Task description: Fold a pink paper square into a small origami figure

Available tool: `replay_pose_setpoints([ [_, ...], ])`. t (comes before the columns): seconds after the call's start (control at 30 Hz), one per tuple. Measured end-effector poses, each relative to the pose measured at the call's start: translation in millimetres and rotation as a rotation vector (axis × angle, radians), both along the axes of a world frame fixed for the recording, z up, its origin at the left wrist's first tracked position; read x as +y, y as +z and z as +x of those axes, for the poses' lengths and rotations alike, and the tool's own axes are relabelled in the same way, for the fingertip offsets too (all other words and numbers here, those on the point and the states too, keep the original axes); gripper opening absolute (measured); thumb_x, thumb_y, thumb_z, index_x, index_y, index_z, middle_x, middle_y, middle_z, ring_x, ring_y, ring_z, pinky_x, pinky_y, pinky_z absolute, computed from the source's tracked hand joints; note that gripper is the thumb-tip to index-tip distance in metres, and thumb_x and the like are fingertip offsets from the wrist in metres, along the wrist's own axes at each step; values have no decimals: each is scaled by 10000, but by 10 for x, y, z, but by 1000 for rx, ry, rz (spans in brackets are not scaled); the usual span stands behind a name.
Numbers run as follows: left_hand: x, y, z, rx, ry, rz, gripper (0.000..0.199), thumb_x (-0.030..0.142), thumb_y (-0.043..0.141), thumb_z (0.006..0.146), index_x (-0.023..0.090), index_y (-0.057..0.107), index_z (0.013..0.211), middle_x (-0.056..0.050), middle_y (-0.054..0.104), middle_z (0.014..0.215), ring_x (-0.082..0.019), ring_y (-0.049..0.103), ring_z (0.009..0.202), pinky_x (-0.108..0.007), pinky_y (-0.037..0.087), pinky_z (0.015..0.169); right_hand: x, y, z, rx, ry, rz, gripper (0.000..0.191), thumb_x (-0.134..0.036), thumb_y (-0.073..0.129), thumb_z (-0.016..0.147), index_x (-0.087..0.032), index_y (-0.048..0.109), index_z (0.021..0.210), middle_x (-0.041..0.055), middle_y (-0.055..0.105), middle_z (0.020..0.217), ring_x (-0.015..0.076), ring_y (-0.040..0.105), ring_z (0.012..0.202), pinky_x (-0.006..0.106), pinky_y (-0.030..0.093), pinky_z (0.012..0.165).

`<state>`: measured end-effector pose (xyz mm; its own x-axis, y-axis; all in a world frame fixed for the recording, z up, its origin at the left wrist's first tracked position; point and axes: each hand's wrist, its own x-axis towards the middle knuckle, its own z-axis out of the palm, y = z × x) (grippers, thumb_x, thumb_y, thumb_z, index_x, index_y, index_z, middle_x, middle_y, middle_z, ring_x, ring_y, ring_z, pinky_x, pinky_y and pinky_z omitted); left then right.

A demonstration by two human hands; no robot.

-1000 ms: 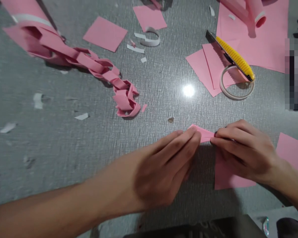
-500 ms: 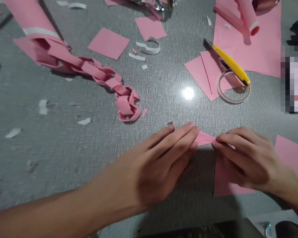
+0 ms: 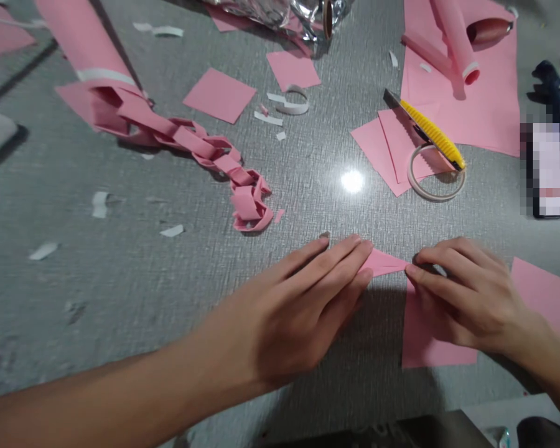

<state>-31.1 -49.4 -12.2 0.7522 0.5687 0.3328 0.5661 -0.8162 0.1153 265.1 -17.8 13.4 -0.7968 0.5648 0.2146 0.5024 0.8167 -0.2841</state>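
Observation:
A folded pink paper [image 3: 383, 262] narrows to a point at its right end. My left hand [image 3: 308, 298] holds its wide left part, with the fingers pressed together over it. At the pointed tip, the thumb and forefinger of my right hand [image 3: 471, 289] pinch the paper. Beneath my right hand lies a flat pink sheet [image 3: 420, 336]. Left of my hands, a chain of folded pink paper links [image 3: 205, 149] stretches across the grey table [image 3: 144, 323].
A yellow cutter [image 3: 432, 132] rests across a tape ring [image 3: 413, 177] and pink squares [image 3: 378, 149]. Behind are pink rolls [image 3: 457, 37] and a foil roll [image 3: 280, 15]. A pink tube [image 3: 88, 43] is at the upper left, a phone [image 3: 550, 168] at the right.
The view has shifted, so the chain and the foil roll sit lower and further right. My right fingertips have moved slightly along the paper's tip, and more of the tip shows.

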Motion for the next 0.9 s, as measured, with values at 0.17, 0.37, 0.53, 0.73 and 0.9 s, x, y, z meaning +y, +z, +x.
replay_pose_setpoints([
  [0.17, 5, -16, -2, -9, 9, -1, 335, 83, 448, 1119, 24, 651, 1379, -195, 705, 1471, -331, 683, 1359, -506, 563, 1169, 38, 15, 14, 95, -22, -87, 237, -31, 641, 960, -120, 734, 1159, 138, 763, 1105, 256, 643, 939, 430, 575, 808],
  [0.37, -18, -61, 39, -33, 31, 12, 322, 99, 500, 1108, 7, 651, 1376, -222, 671, 1495, -353, 650, 1392, -502, 544, 1217, 74, 111, -5, 188, -89, -179, 223, -3, 645, 952, -139, 743, 1100, 129, 764, 1075, 237, 690, 927, 399, 590, 805],
  [0.53, -60, -97, 35, -50, 52, -22, 341, 90, 464, 1106, 40, 654, 1385, -204, 650, 1529, -333, 606, 1451, -488, 496, 1285, 50, 103, -8, 128, -55, -115, 269, -39, 627, 959, -183, 736, 1158, 105, 774, 1079, 243, 686, 916, 402, 580, 778],
  [0.73, -31, -76, 20, -64, 29, -30, 338, 98, 494, 1099, 47, 663, 1388, -202, 670, 1515, -339, 648, 1415, -487, 546, 1232, 32, 43, -23, 111, -48, -149, 260, -67, 603, 981, -187, 741, 1165, 101, 770, 1052, 247, 660, 900, 422, 547, 777],
  [0.9, 143, -23, 19, -149, 36, -106, 287, 124, 458, 1124, 116, 732, 1207, -152, 772, 1337, -301, 740, 1239, -456, 617, 1011, 65, 69, -58, 167, -75, -223, 199, -67, 618, 1002, -171, 772, 1074, 107, 755, 1037, 231, 656, 875, 409, 536, 767],
])
